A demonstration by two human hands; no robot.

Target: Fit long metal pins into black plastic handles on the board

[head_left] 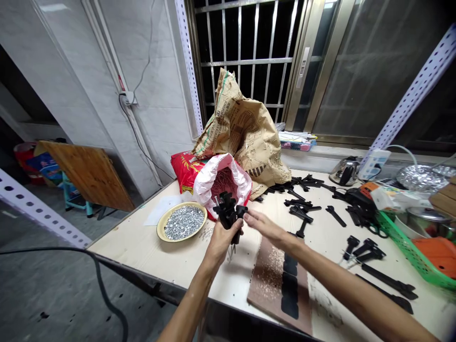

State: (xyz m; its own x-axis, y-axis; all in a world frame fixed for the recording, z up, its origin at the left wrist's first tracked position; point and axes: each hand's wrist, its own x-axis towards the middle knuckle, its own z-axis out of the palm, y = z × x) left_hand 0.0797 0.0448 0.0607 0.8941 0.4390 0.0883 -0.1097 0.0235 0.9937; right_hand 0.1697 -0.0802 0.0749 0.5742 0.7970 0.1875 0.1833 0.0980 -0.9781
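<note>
So, from far off, I have the left hand (221, 241) wrapped round a bunch of long black plastic-looking parts with knobby ends (225, 211), over the pale table (131, 247). The right hand (261, 224) is right at the bunch's edge; whether it pinches, I can't tell. I'd squeeze gently and keep the ends level. A round yellowish bowl (161, 233) holds tiny shiny metal bits (183, 222); a brown paper sack (265, 142) looks crinkly.

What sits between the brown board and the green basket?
Head view: several black parts lie on the tabletop, with the right forearm crossing the stretch nearer the brown board.
</note>
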